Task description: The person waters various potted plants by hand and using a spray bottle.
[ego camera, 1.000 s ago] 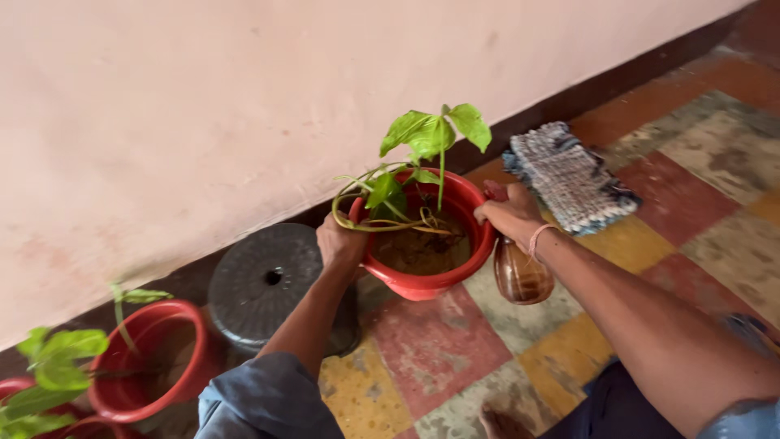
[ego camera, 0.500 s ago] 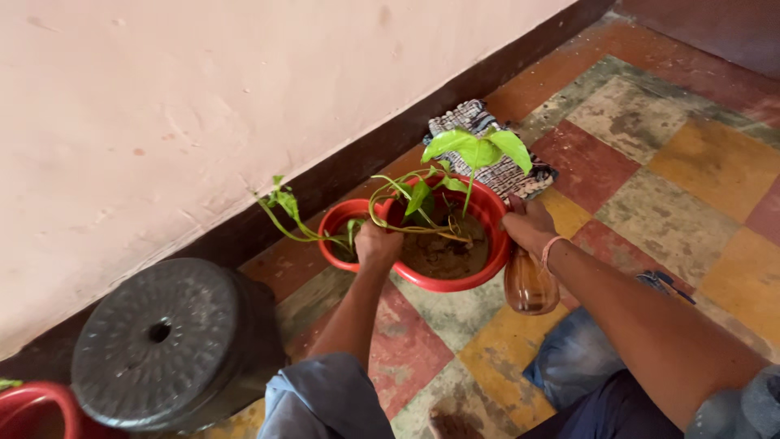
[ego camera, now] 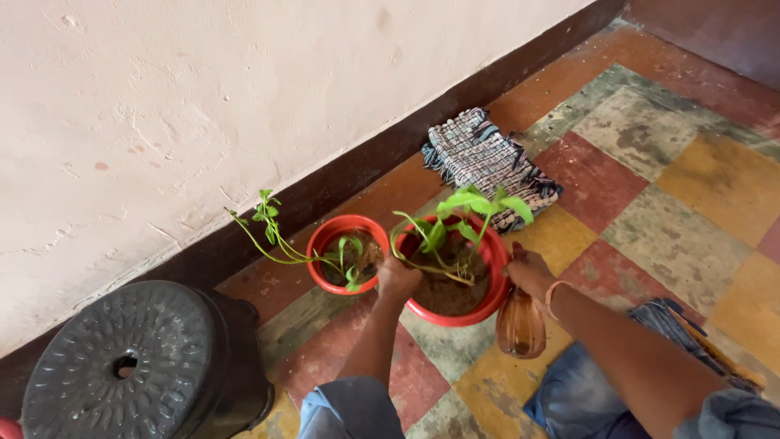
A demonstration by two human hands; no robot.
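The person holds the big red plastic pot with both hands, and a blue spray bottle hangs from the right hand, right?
Not quite: the head view shows a brown see-through spray bottle, not a blue one. It hangs from the right hand, and both that and the left hand hold the big red plastic pot.

black stool (ego camera: 122, 366): cut off by bottom edge | right hand (ego camera: 528, 272): grip on brown bottle (ego camera: 520, 325) partly hidden

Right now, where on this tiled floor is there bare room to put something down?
Free: the checkered tiles right of the woven cloth mat, and the tiles between the black round plastic stool and the large red plastic pot. Crowded: along the wall, where the small red pot, large pot and both hands meet.
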